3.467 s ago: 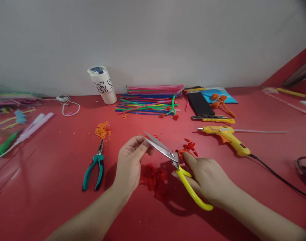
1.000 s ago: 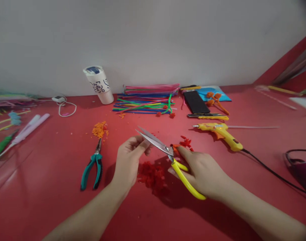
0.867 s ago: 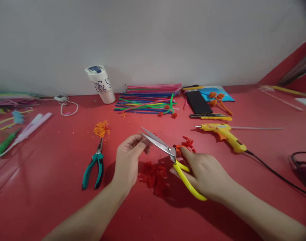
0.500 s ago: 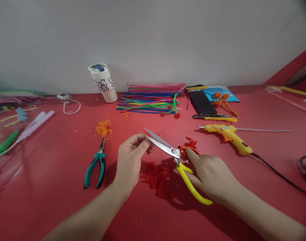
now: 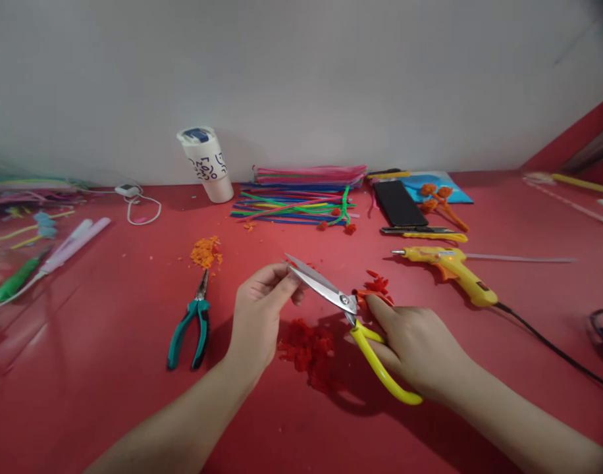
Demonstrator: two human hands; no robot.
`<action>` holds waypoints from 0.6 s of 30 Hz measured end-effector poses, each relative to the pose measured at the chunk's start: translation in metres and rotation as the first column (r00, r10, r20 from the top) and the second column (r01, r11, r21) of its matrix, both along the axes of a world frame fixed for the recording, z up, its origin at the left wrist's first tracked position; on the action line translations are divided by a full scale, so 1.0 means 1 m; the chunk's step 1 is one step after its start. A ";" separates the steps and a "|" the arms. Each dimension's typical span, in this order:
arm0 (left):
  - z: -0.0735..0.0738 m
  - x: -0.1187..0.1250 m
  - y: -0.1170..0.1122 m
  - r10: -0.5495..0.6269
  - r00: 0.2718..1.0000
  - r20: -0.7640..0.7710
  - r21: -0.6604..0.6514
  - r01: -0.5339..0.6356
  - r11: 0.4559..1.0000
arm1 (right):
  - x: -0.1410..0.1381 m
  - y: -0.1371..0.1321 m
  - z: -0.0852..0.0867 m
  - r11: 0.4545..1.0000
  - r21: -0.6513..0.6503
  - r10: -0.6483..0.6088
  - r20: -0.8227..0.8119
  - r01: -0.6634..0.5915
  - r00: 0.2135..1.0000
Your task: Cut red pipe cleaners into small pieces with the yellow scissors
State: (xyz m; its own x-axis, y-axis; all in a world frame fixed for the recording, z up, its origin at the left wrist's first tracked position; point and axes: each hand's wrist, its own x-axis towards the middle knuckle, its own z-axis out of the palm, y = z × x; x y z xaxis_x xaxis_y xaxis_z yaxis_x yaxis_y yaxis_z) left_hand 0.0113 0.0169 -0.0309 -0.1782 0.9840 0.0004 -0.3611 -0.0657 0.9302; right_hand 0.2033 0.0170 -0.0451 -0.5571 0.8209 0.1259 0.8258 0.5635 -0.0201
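Note:
My right hand grips the yellow handles of a pair of scissors, whose steel blades point up and left. My left hand is closed in a pinch right at the blade tips, holding something small that I cannot make out. Below the blades lies a heap of red cuttings on the red table. A few more red scraps lie just beyond my right fingers.
Teal pliers and an orange heap of cuttings lie left. A yellow glue gun with its black cord is at right. Coloured pipe cleaners, a white cup and a black phone line the wall.
Both hands keep the same hold on the scissors and the small piece. Only the view drifts slightly; the scissor blades stay almost closed near the left fingertips.

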 end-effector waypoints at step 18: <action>0.000 -0.001 -0.001 -0.013 1.000 0.014 -0.001 0.013 1.000 | 0.000 0.000 0.000 0.999 0.040 -0.007 0.014 0.007 1.000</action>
